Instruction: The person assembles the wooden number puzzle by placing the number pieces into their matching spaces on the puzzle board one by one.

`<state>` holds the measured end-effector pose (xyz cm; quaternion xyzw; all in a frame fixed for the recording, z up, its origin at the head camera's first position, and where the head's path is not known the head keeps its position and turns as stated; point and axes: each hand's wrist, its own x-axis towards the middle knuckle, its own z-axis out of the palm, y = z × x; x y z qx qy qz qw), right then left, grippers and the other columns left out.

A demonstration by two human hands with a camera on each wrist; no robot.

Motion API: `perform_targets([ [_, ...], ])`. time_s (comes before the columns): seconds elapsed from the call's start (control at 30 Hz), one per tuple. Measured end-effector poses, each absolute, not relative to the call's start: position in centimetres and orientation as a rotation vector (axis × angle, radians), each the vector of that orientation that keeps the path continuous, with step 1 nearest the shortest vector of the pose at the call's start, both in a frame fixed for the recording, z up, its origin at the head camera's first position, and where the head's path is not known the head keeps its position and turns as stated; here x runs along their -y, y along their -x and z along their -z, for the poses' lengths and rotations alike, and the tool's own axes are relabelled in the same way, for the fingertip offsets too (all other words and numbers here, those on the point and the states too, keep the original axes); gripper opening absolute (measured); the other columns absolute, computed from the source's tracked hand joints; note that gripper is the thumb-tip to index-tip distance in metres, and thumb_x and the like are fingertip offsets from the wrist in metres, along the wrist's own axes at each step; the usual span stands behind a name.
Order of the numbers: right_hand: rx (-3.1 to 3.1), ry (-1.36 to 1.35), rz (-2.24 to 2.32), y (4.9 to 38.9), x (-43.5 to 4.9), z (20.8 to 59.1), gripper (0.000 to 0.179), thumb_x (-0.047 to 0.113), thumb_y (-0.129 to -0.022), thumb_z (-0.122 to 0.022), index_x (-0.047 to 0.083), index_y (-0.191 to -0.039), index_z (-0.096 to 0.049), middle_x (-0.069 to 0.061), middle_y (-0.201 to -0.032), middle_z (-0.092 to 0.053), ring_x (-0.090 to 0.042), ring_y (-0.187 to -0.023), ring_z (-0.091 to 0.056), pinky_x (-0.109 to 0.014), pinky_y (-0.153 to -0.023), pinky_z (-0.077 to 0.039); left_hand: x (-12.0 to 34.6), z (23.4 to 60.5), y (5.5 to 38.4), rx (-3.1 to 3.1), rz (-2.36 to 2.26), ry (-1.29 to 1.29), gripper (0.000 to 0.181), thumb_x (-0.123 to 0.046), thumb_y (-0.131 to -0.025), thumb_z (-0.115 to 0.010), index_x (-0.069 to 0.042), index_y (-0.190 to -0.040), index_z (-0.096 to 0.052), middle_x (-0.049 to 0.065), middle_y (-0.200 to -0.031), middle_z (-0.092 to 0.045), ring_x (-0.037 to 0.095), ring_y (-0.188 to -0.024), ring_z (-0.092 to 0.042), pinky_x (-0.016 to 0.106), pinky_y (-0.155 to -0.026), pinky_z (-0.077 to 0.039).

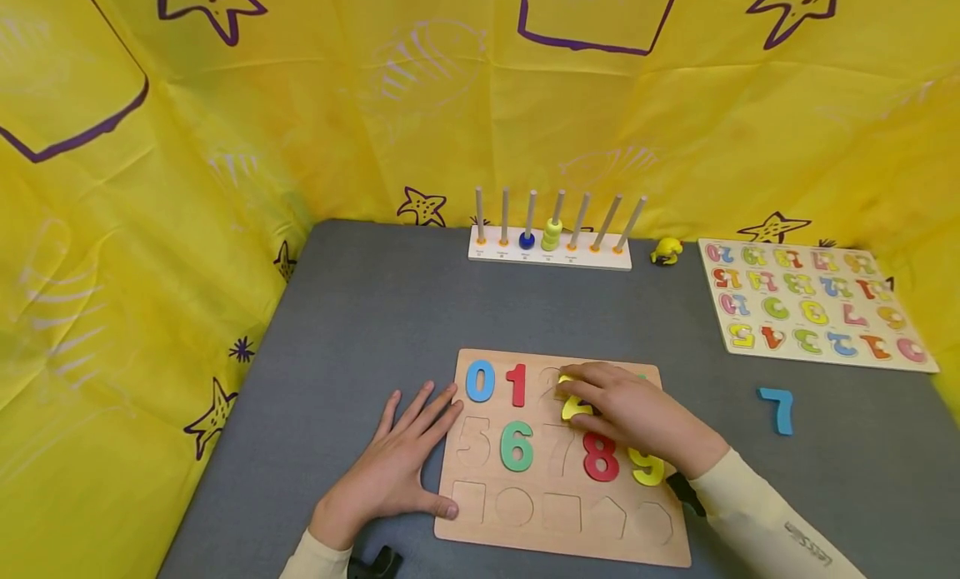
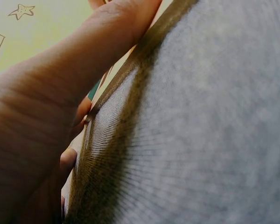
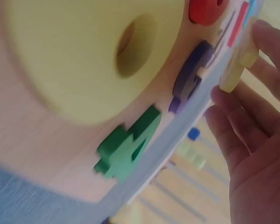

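Observation:
My right hand [image 1: 637, 408] pinches a yellow number 2 piece [image 1: 576, 409] between thumb and fingers. The piece is over the wooden number board [image 1: 510, 531], beside the outlined 2 recess. My left hand [image 1: 397, 466] lies spread against the board's left edge, fingertips on its border and thumb on the lower left corner. On the board sit a blue 0 [image 1: 471, 381], red 1 [image 1: 517, 386], green 6 [image 1: 506, 447], red 8 [image 1: 600, 456] and yellow 9 [image 1: 647, 469]. The right wrist view also shows a purple 3 [image 3: 189, 77] and green 4 [image 3: 126, 151].
A blue 7 [image 1: 783, 412] lies on the grey table right of the board. Behind it is a second number puzzle [image 1: 825, 358]. A peg counter [image 1: 592, 258] with blue and green beads stands at the back, next to a small yellow toy [image 1: 666, 250]. Yellow cloth [image 1: 360, 146] surrounds the table.

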<state>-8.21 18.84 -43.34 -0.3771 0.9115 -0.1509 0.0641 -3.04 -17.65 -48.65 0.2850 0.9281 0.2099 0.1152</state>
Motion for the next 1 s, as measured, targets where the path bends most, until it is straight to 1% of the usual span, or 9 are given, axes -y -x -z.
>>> perform_targets([
  [0.23,-2.726,1.077,0.446,8.9,-17.2,43.7,0.045,0.035,-0.091,-0.077,0.014,-0.130,-0.067,-0.007,-0.136,-0.060,-0.029,-0.126,-0.056,-0.046,-0.103,-0.049,17.7,48.7,3.0,-2.709,-0.616,-0.832,0.134,-0.087,-0.058,-0.073,-0.021,-0.164,-0.023,-0.008,-0.170,-0.004,0.025,-0.155,0.002,0.060,-0.117,0.010],
  [0.43,-2.756,1.095,0.387,9.4,-16.6,44.1,0.046,0.036,-0.090,-0.077,0.013,-0.129,-0.066,-0.007,-0.134,-0.062,-0.028,-0.123,-0.058,-0.044,-0.102,-0.050,17.7,48.8,3.1,-2.716,-0.613,-0.834,0.134,-0.086,-0.057,-0.074,-0.021,-0.164,-0.023,-0.008,-0.170,-0.004,0.024,-0.155,0.002,0.060,-0.117,0.010],
  [0.7,-2.833,1.155,0.325,9.5,-16.0,44.6,0.044,0.036,-0.089,-0.079,0.013,-0.125,-0.069,-0.008,-0.130,-0.064,-0.027,-0.118,-0.061,-0.045,-0.100,-0.051,17.7,48.7,3.1,-2.726,-0.612,-0.841,0.134,-0.088,-0.058,-0.072,-0.021,-0.163,-0.023,-0.008,-0.170,-0.005,0.025,-0.155,0.001,0.061,-0.117,0.009],
  [0.87,-2.851,1.127,0.319,9.5,-15.7,44.7,0.044,0.038,-0.088,-0.080,0.015,-0.124,-0.071,-0.008,-0.130,-0.065,-0.028,-0.117,-0.062,-0.048,-0.100,-0.051,17.7,48.7,3.1,-2.722,-0.617,-0.843,0.134,-0.087,-0.058,-0.072,-0.021,-0.163,-0.023,-0.008,-0.170,-0.005,0.025,-0.155,0.001,0.061,-0.117,0.009],
  [1.0,-2.859,1.101,0.341,9.6,-15.6,44.8,0.043,0.039,-0.086,-0.081,0.017,-0.121,-0.072,-0.006,-0.128,-0.065,-0.027,-0.115,-0.061,-0.046,-0.098,-0.051,17.7,48.7,3.1,-2.717,-0.621,-0.834,0.134,-0.086,-0.058,-0.073,-0.021,-0.164,-0.023,-0.009,-0.170,-0.004,0.024,-0.155,0.002,0.061,-0.117,0.009],
])
